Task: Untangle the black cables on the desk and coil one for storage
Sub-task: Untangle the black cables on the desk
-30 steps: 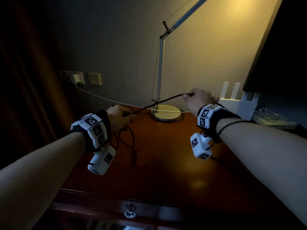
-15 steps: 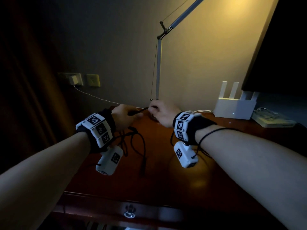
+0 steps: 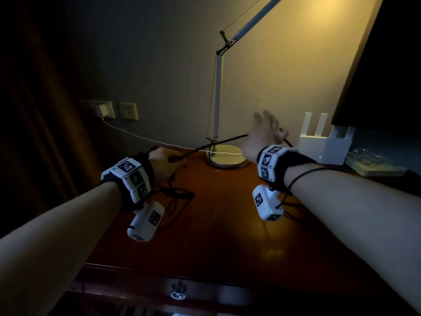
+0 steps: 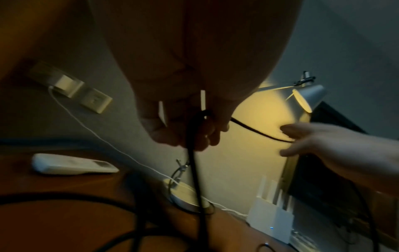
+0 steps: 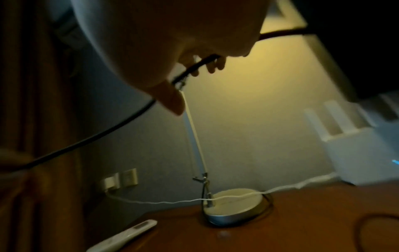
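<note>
On the desk (image 3: 227, 224), the lamp base (image 3: 227, 156) stands left of the router (image 3: 323, 149), behind both hands.

head cam high, facing down at desk (image 3: 227, 224); wrist cams close, facing wall; all share lamp base (image 3: 227, 156)

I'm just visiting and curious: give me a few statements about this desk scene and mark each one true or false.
1. The left hand grips a black cable. True.
2. The black cable lies slack and flat on the desk between the two hands. False: it runs raised through the air to the right hand.
3. The desk lamp is switched off. False: its shade glows and lights the wall.
4. A white cable runs from the wall charger over the lamp's base. True.
5. A white remote lies on the desk. True.
</note>
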The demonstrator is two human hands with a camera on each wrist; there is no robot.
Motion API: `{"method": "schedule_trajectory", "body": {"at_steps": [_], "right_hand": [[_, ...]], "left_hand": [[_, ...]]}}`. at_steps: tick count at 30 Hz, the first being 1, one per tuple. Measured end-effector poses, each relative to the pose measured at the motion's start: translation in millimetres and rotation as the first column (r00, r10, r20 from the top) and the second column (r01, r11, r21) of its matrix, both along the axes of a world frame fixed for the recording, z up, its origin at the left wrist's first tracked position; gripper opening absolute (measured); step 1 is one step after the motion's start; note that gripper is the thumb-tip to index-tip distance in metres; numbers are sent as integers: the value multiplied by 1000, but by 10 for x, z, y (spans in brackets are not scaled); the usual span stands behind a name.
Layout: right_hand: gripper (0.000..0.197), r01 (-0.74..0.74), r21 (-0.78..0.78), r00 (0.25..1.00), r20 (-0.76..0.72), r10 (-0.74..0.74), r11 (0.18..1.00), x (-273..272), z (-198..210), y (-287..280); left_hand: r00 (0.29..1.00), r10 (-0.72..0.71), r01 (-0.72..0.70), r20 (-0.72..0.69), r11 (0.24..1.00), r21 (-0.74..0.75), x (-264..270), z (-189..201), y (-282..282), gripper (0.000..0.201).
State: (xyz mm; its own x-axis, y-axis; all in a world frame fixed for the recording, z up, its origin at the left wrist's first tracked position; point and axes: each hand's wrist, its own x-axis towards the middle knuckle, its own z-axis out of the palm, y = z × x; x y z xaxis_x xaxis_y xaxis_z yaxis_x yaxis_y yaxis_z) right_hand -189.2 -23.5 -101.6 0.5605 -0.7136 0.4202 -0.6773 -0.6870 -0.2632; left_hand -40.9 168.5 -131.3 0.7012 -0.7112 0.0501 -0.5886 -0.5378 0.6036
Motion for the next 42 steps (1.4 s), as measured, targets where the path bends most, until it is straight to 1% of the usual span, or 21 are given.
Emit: {"method": "schedule_trajectory", "body": {"at_steps": [2,4,5,7,10,12,14,17,18,20,22,24,26,27,29,30,31,33,36,39,42], "right_hand": [[79,-204,-101,967,-177,184,974,93,4,236],[63,-410,-79,871,-329,364,909,206,-14,459],[50,-474,-25,835,-330,440,880,250,-34,545],[29,-548,40,809,-226,542,835,289,-91,614],[20,-575,92,815,-26,579,813,234,-100,564],[23,-524,96,851,39,523,846,155,-62,449],[27,-409,105,911,110,398,907,61,-33,261],[26,-89,152,963,264,47,984,-84,18,-93],[26,19,186,964,259,-67,982,-120,31,-184],[26,202,188,965,127,-228,961,-161,38,-266],[28,267,113,964,-25,-266,957,-161,16,-197],[52,84,37,994,-69,-82,996,-119,3,-13],[66,-195,9,967,-166,194,981,1,4,221],[59,-322,36,912,-257,320,946,64,9,353],[25,-474,101,812,-333,479,875,162,-4,558],[18,-501,136,804,-292,518,855,180,-3,587],[22,-514,169,812,-218,541,841,164,7,586],[26,-446,176,873,-132,470,878,108,26,449],[23,-84,11,981,-174,84,996,23,25,74],[17,216,64,963,-179,-202,974,-2,6,-212],[27,243,217,970,-30,-242,945,-109,34,-410]], "left_hand": [[1000,-20,20,1,1000,-9,-60,43,-79,10],[999,-31,29,-28,997,-69,-113,77,-135,12],[998,-40,36,-42,993,-111,-126,80,-158,16],[997,-53,41,-63,983,-178,-143,77,-165,19],[997,-62,51,-48,978,-202,-138,90,-111,21],[985,-97,68,-144,979,-191,-110,94,-62,21],[964,-139,104,-228,982,-157,-82,83,9,16],[973,-112,96,-202,991,-90,-12,24,124,14],[977,-94,78,-193,993,-93,12,2,151,16],[979,-83,64,-187,992,-106,26,-23,152,20],[982,-89,67,-169,989,-131,-14,-5,91,19],[977,-96,62,-190,983,-175,-91,41,3,16],[973,-99,55,-209,976,-208,-168,77,-100,14],[975,-95,49,-203,974,-222,-197,87,-131,14],[982,-84,40,-170,969,-246,-232,100,-156,18],[985,-77,39,-156,971,-237,-227,104,-147,21],[986,-70,37,-152,977,-211,-207,109,-120,23],[985,-46,23,-164,990,-139,-148,111,-12,23],[994,-17,12,-107,999,-42,-62,105,151,15],[998,-39,35,42,997,71,-65,95,183,15],[999,-27,22,43,993,116,-46,53,190,20]]}}
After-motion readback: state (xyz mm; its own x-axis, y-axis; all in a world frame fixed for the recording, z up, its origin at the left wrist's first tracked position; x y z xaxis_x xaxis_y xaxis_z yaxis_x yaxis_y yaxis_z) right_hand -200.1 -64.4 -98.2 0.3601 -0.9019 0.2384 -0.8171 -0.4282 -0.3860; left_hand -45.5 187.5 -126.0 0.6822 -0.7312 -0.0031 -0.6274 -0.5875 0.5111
